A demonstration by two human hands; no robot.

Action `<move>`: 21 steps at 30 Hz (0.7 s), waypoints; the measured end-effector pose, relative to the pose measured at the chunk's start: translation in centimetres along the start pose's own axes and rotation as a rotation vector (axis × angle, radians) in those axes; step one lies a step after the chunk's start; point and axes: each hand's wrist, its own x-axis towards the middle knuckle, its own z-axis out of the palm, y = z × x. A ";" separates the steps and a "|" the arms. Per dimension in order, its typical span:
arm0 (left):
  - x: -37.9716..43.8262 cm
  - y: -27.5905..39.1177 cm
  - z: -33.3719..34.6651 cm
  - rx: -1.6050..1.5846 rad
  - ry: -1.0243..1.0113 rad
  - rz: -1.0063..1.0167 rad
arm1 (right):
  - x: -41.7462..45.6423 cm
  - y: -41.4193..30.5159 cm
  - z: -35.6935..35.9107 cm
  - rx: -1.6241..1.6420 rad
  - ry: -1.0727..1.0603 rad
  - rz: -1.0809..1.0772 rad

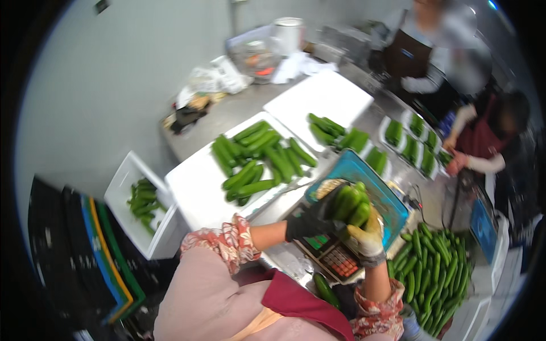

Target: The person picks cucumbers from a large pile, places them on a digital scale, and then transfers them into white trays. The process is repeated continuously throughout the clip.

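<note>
My left hand (313,219), in a black glove, and my right hand (367,236), in a pale yellowish glove, grip a bunch of green cucumbers (350,202) between them. The bunch is over the near part of a blue tray (394,202) and above a weighing scale (339,261) with a keypad. To the left, several loose cucumbers (251,187) lie on a white board (190,183). One cucumber (326,290) lies below the scale, close to my body. A large heap of cucumbers (435,264) is at the right.
A white foam box (149,238) at the left holds small green vegetables. Packed white trays (386,138) stand at the upper right, near two people, one with a gloved hand (456,163) at a tray. A second white board (320,102), bags (219,79) and a container (289,34) are at the back.
</note>
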 end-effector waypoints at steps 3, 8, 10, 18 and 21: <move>-3.2 0.0 -0.5 0.255 0.106 0.145 | -0.4 1.5 2.1 0.025 -0.096 0.014; -9.2 0.4 -3.1 0.101 0.162 0.036 | -1.5 4.9 8.0 0.101 -0.056 0.110; -11.0 2.1 -2.7 -0.031 0.173 -0.070 | -2.6 6.8 9.7 0.048 -0.040 0.097; -14.7 2.8 -3.1 -0.317 0.176 -0.397 | -7.0 8.1 12.8 -0.275 -0.061 0.031; -15.0 2.6 -1.9 -0.577 0.220 -0.523 | -7.8 8.1 12.1 -0.664 -0.048 -0.056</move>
